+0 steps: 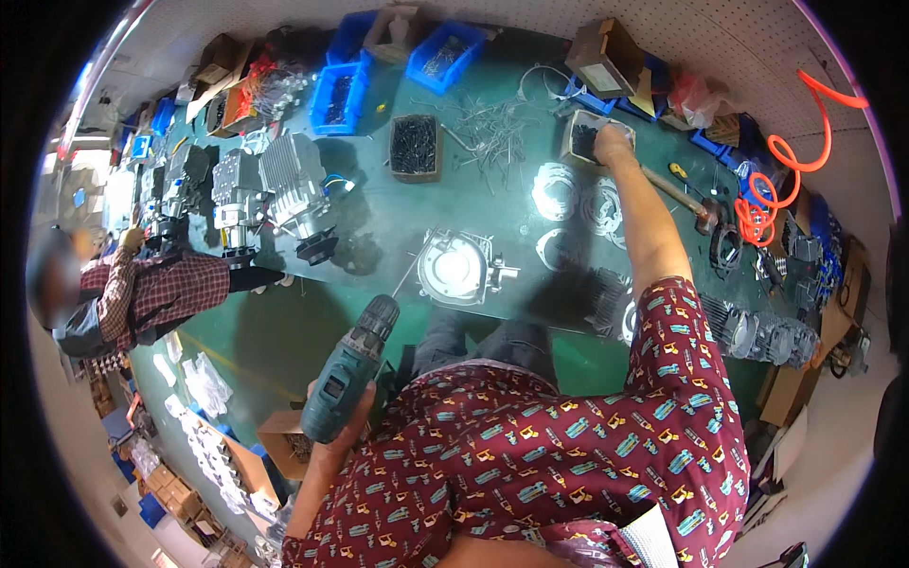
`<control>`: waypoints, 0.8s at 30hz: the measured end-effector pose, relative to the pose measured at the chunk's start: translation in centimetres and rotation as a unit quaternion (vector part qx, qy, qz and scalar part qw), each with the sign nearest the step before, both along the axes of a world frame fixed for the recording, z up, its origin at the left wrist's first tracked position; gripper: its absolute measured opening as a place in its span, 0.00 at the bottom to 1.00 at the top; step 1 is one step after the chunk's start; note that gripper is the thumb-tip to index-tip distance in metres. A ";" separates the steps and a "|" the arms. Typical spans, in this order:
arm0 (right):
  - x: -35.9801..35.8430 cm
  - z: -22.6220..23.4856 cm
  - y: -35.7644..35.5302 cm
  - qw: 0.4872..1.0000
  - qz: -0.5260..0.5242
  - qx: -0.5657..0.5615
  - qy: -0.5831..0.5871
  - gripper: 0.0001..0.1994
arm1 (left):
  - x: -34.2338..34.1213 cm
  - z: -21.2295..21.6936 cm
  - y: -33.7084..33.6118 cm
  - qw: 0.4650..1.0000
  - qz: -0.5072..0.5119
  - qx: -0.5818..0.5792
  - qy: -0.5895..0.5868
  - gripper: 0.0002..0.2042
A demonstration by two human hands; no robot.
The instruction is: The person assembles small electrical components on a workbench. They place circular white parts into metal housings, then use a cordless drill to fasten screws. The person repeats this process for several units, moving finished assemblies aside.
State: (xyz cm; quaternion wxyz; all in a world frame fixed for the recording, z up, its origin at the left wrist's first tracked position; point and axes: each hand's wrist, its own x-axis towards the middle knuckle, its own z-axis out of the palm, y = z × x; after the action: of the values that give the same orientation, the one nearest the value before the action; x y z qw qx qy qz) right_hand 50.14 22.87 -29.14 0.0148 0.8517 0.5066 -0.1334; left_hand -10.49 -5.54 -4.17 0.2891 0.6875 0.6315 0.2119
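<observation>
My left hand (358, 418) is wrapped round the handle of a dark green cordless drill (339, 386), its long bit pointing up and away over the table's near edge. Beyond the bit, a silver metal housing (453, 270) with a round face lies on the green table (379, 237). My right arm stretches far forward, and my right hand (614, 145) dips into a small open cardboard box (571, 151) that holds dark small parts. Its fingertips are hidden there. Several thin ring-shaped gaskets (553, 192) lie on the table nearer than that box.
Another box of dark screws (414, 151) stands mid-table beside loose thin metal rods (492, 128). Blue bins (339, 95) line the back. Finned motors (289, 185) stand at left, near a co-worker (156, 289). A hammer (682, 197) and a coiled orange hose (788, 156) are at right.
</observation>
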 end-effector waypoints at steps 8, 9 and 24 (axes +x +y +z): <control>-5.5 9.5 -5.7 0.713 -0.246 0.342 0.561 0.08 | -3.7 1.6 7.4 0.986 -0.067 -0.123 -0.095 0.04; -8.4 11.5 -7.3 0.598 -0.293 0.353 0.658 0.07 | -3.6 1.5 8.1 0.988 -0.086 -0.072 -0.108 0.03; -28.1 17.4 -21.9 0.243 -0.267 0.268 0.893 0.10 | -1.8 1.8 11.4 0.948 -0.185 -0.164 -0.198 0.16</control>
State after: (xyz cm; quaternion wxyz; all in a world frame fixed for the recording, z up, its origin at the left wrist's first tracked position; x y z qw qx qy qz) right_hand 22.03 0.98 -11.70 -0.7128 0.2272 -0.0555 -0.6612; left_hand -12.28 5.91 -2.42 0.5511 0.6799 0.4489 0.1803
